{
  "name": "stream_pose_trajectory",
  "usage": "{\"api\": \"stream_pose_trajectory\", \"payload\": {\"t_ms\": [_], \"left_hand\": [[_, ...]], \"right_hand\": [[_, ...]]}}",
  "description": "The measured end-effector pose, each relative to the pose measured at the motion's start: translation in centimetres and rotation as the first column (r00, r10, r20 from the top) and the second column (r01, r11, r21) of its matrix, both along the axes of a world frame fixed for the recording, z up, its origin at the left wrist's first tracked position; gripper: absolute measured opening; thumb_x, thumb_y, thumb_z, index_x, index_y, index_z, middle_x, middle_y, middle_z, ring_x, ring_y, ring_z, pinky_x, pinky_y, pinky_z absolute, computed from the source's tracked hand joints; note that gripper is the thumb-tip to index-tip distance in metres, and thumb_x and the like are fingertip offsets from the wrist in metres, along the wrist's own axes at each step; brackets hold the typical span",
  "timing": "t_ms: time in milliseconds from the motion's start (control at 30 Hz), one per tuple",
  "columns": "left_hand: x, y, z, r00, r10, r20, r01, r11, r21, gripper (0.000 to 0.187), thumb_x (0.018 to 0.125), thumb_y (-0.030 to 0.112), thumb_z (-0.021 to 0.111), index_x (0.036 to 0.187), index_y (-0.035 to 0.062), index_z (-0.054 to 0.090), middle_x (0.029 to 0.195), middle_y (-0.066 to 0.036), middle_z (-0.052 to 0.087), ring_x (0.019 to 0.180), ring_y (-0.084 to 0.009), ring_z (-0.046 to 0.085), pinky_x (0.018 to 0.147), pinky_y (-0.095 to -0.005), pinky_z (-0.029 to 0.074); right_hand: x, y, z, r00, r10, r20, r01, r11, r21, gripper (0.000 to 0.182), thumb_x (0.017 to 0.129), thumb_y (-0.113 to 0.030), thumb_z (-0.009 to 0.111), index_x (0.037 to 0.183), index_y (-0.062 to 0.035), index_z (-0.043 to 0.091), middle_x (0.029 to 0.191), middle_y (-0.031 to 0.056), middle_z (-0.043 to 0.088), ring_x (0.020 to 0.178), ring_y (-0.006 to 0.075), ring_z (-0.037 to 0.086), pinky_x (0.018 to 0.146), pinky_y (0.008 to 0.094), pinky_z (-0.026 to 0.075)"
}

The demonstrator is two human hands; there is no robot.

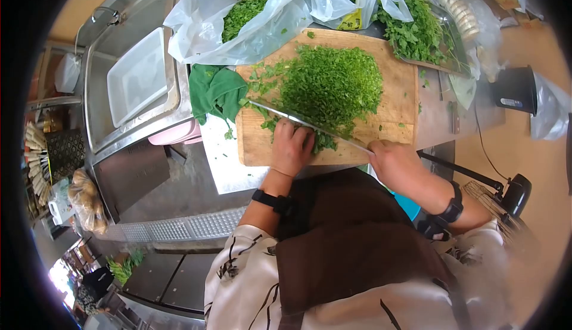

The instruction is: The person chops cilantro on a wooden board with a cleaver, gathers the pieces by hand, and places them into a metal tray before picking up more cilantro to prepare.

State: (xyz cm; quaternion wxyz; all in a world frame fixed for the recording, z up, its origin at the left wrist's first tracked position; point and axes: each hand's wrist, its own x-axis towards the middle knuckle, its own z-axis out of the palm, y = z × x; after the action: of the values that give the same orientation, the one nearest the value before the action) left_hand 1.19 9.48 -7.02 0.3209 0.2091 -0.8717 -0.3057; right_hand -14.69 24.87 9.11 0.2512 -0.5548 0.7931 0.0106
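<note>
A wooden cutting board (394,115) lies in front of me, with a big heap of finely chopped green herbs (333,82) on it. My right hand (394,162) is closed round the handle of a long kitchen knife (310,124), whose blade slants up to the left across the near side of the heap. On the near side of the blade, my left hand (292,150) has its fingers curled down on a bunch of leafy herbs (325,141). The fingertips are partly hidden.
Plastic bags (196,23) of herbs stand behind the board. A metal tray (457,44) with leafy herbs is at the far right. A green cloth (217,91) lies left of the board, beside a sink (95,115) holding a white tub (140,79).
</note>
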Motion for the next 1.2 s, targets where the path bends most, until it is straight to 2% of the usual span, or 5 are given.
{"api": "stream_pose_trajectory", "payload": {"t_ms": [233, 467, 767, 1067, 1200], "left_hand": [[0.0, 0.1, -0.6, 1.0, 0.017, -0.012, -0.016, 1.0, 0.013, 0.021, 0.069, 0.005, 0.074, 0.086, 0.0055, 0.062, 0.093, -0.016, 0.057, 0.102, -0.04, 0.052, 0.088, -0.048, 0.045], [0.2, -0.2, 0.1, 0.999, 0.026, -0.028, -0.029, 0.993, -0.112, 0.023, 0.068, 0.005, 0.076, 0.087, 0.0073, 0.063, 0.092, -0.014, 0.055, 0.099, -0.0393, 0.052, 0.089, -0.0479, 0.044], [0.6, 0.2, -0.4, 0.999, 0.035, -0.001, -0.035, 0.999, 0.004, 0.022, 0.068, 0.007, 0.075, 0.088, 0.0068, 0.064, 0.096, -0.015, 0.056, 0.098, -0.0393, 0.053, 0.086, -0.0478, 0.046], [1.0, 0.3, 0.0, 0.998, 0.06, 0.025, -0.057, 0.992, -0.112, 0.018, 0.07, 0.01, 0.074, 0.086, 0.0079, 0.065, 0.095, -0.013, 0.057, 0.104, -0.0366, 0.053, 0.091, -0.0496, 0.043], [1.1, 0.4, -0.2, 0.998, 0.057, 0.024, -0.054, 0.994, -0.093, 0.018, 0.07, 0.009, 0.074, 0.086, 0.008, 0.065, 0.095, -0.014, 0.057, 0.102, -0.0369, 0.053, 0.09, -0.0494, 0.044]], "right_hand": [[0.6, -1.7, -4.2, 1.0, -0.014, -0.004, 0.015, 0.997, 0.071, 0.016, 0.089, -0.017, 0.055, 0.093, -0.0013, 0.058, 0.073, 0.0187, 0.064, 0.068, 0.0389, 0.063, 0.063, 0.0485, 0.05], [-0.4, -0.7, -5.1, 0.999, 0.029, -0.015, -0.031, 0.969, -0.244, 0.011, 0.085, -0.012, 0.053, 0.086, -0.0012, 0.057, 0.068, 0.0151, 0.064, 0.065, 0.0345, 0.065, 0.058, 0.0464, 0.051], [0.6, -0.5, -1.5, 0.999, 0.035, -0.028, -0.032, 0.994, 0.106, 0.016, 0.089, -0.016, 0.054, 0.092, -0.0015, 0.059, 0.074, 0.0179, 0.063, 0.066, 0.0375, 0.063, 0.062, 0.0478, 0.051], [0.0, -0.7, -5.0, 0.999, 0.01, 0.038, -0.003, 0.987, -0.162, 0.016, 0.089, -0.017, 0.056, 0.091, -0.0006, 0.058, 0.073, 0.0191, 0.063, 0.068, 0.0377, 0.063, 0.062, 0.048, 0.051], [0.7, 0.5, -0.1, 1.0, 0.018, -0.012, -0.018, 1.0, -0.002, 0.017, 0.09, -0.017, 0.056, 0.09, -0.0007, 0.058, 0.072, 0.0177, 0.063, 0.068, 0.0376, 0.063, 0.062, 0.048, 0.051]]}}
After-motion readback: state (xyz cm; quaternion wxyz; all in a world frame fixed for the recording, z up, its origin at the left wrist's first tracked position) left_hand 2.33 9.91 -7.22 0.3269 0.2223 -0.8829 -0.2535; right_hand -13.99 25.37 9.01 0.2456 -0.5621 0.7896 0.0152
